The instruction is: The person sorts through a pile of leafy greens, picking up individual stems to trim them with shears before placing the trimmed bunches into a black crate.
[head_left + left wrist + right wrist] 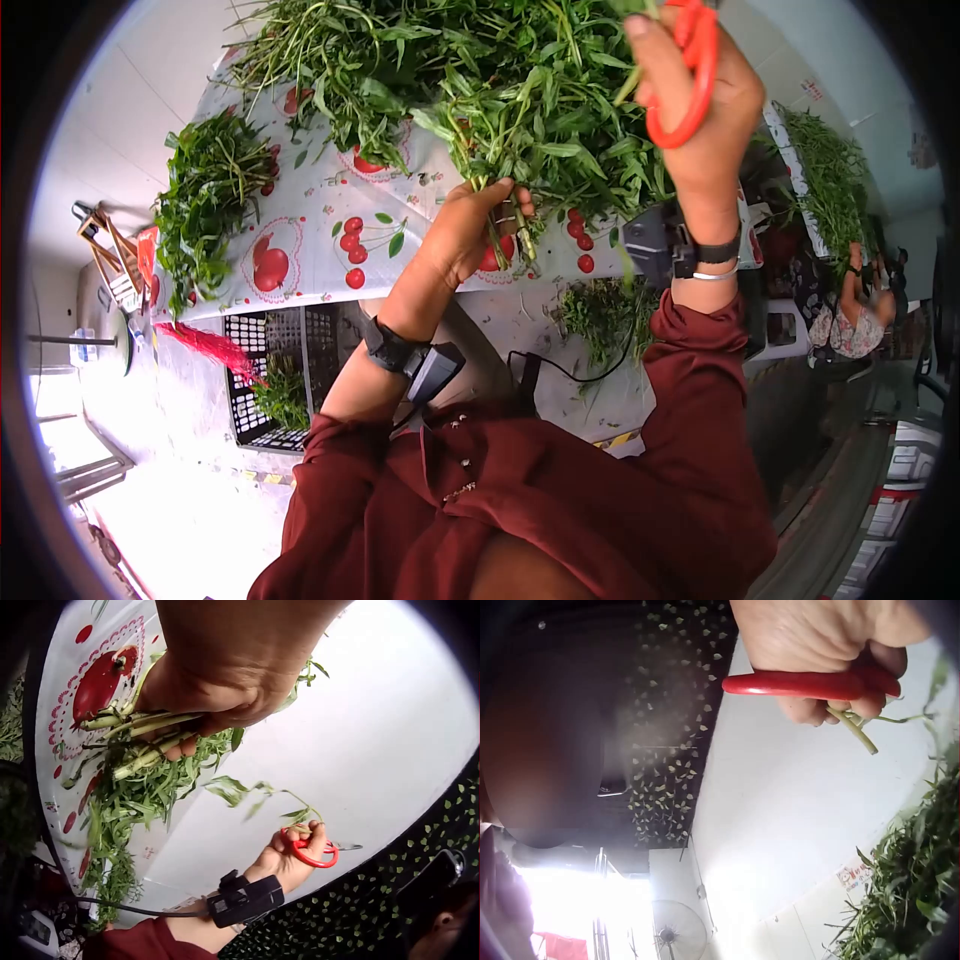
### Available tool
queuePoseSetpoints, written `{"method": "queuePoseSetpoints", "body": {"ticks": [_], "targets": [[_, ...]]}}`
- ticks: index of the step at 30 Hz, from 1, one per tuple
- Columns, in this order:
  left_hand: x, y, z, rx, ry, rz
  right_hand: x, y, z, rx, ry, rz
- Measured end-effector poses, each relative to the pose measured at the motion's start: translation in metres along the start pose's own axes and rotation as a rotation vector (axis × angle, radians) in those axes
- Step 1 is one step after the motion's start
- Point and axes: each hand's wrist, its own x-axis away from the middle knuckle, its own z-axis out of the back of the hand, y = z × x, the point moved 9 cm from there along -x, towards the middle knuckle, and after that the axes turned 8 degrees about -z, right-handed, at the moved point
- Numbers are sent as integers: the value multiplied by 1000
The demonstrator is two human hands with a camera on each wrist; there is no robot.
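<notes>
My left hand point(462, 232) grips a bunch of leafy green stems point(490, 130) near the front edge of the table. Their cut ends point(146, 761) jut out past the fingers in the left wrist view. Raised to the right, above the heap, my right hand point(722, 115) holds red-handled scissors point(795, 684), its fingers curled about the handles. A single leafy sprig point(229, 791) is also pinched in that hand, its stem end point(864, 739) poking out under the fingers. The scissors' blade tip shows beyond the hand in the left wrist view.
A large heap of greens point(400, 45) covers the back of the cherry-print tablecloth point(325, 215). Another pile point(205, 190) lies at the left edge, above pink-red strands point(210, 345) and a black crate point(243, 400). More greens point(605, 315) lie below the table. Another person point(855, 320) sits at right.
</notes>
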Motion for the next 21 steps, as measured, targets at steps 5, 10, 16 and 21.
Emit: {"method": "queuePoseSetpoints", "body": {"ticks": [5,10,16,21], "targets": [[3,0,-2,31,19,-14,48,44,-62,147,-470,-69],[9,-7,10,112,30,-17,101,81,-83,423,-707,-155],[12,-7,-2,277,13,-30,112,83,-79,455,-729,-150],[5,-5,-4,212,-163,-122,128,87,-73,443,-699,-161]]}}
